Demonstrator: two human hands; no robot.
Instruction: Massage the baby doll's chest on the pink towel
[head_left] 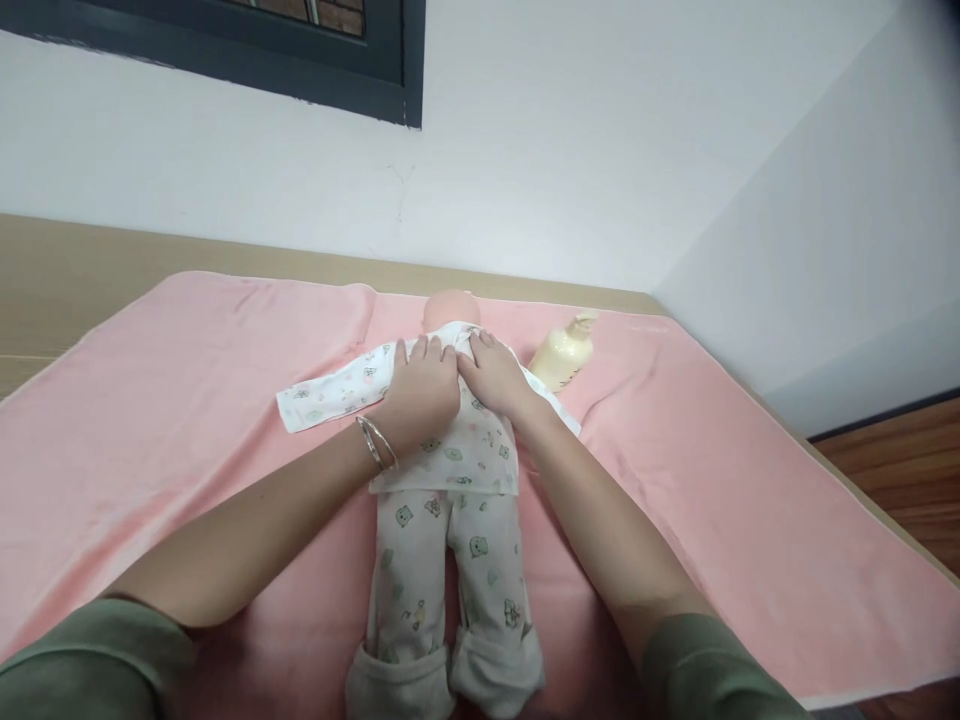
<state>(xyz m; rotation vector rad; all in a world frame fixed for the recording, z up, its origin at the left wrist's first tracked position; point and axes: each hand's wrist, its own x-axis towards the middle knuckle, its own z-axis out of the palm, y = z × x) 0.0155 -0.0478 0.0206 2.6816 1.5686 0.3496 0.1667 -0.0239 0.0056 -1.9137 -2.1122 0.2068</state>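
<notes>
A baby doll lies stretched out, its smooth pink head (451, 309) pointing away from me. It wears a white printed top (480, 455) with long sleeves spread to both sides, and matching trousers (486, 560) with rolled cuffs. My left hand (421, 392), with bangles at the wrist, rests on the upper left of the doll's torso, fingers extended. Beside it, my right hand (498, 376) lies on the upper right of the torso, its fingers stretched toward the doll's neck. Both palms are hidden. I cannot tell whether the doll is face up or face down.
A pink cloth (217, 370) covers the wooden table under the doll. A pale yellow pump bottle (561, 355) leans or lies just right of the doll's shoulder. Behind stands a white wall (525, 150) with a dark window frame (411, 60) at upper left.
</notes>
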